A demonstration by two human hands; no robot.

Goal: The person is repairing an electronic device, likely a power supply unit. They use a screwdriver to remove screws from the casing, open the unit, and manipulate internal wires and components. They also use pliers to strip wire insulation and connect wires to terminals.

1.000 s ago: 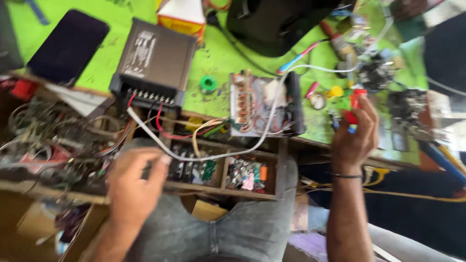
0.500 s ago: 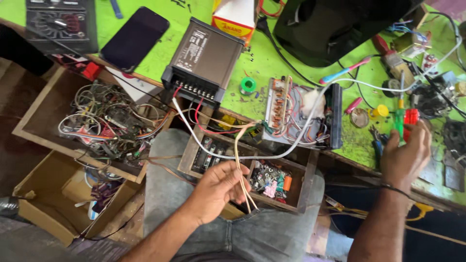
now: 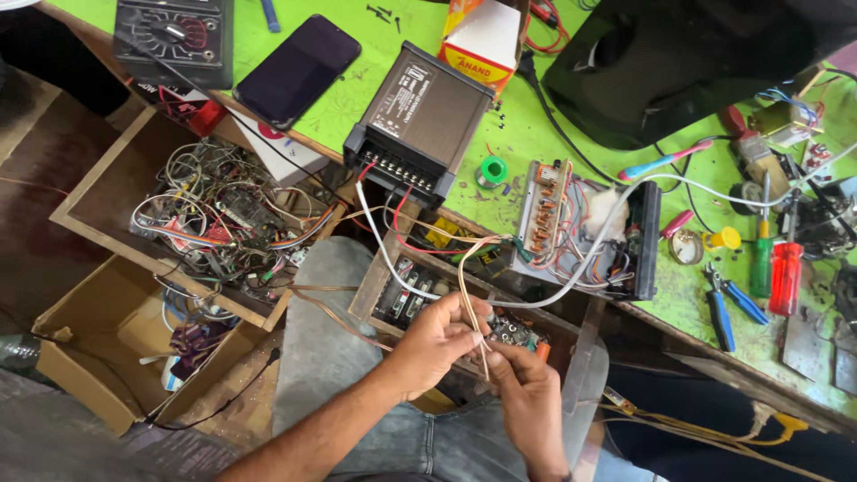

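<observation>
- The left hand and the right hand meet over the person's lap, both pinched shut on a pair of thin tan wires.
- The left fingers curl round the wires from the side; the right fingertips grip them just below, and the two hands touch.
- The wires run up from the hands, over an open drawer of small parts, toward the black power supply on the green table.
- A white cable loops across the same drawer to an open circuit box.
- To the left, a second drawer holds tangled wires, with a cardboard box below it.
- Farther off lie a phone, a multimeter, blue pliers and red and green screwdrivers.
</observation>
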